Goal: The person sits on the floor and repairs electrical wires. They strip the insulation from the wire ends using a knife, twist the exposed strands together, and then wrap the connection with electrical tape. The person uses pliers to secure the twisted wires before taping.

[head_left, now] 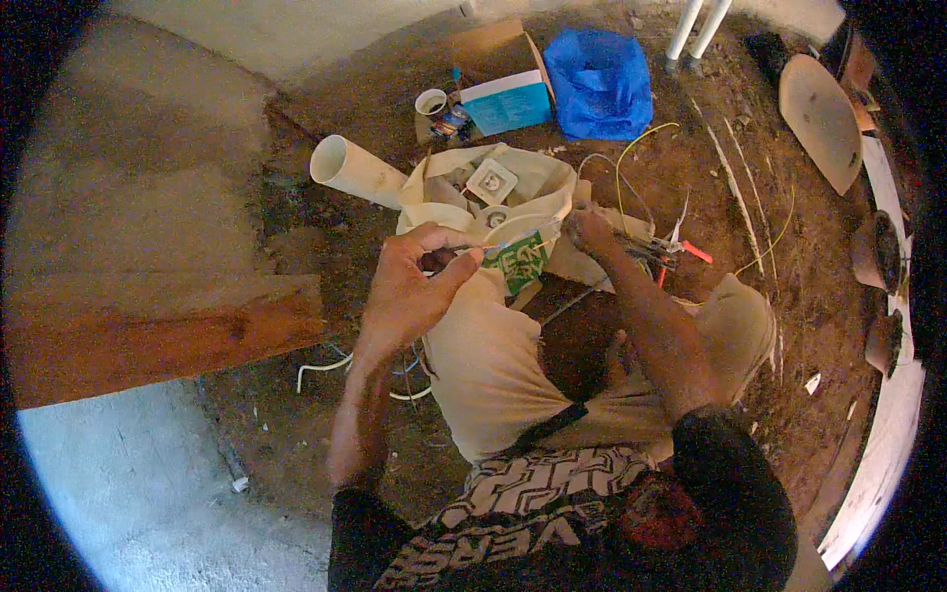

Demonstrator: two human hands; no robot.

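Observation:
My left hand [419, 276] pinches a thin wire [505, 244] between thumb and fingertips above a pale cloth bag [439, 178]. The wire stretches right, toward my right hand [590, 232]. That hand is closed by the bag's right side; what its fingers hold is too blurred to make out. Inside the bag sit a square white electrical fitting [491, 182] and a round fitting [496, 219]. A green printed panel [523, 259] shows below the wire. Right of my right wrist lies a cluster of hand tools, including one with a red handle [696, 252].
A white pipe [355, 170] leans beside the bag. Behind stand a cardboard box [493, 54] with a blue panel, a blue plastic bag [598, 84] and a white cup [431, 102]. Yellow wire [779, 242] curls at right. A wooden plank [168, 335] lies left; a shovel blade [819, 118] far right.

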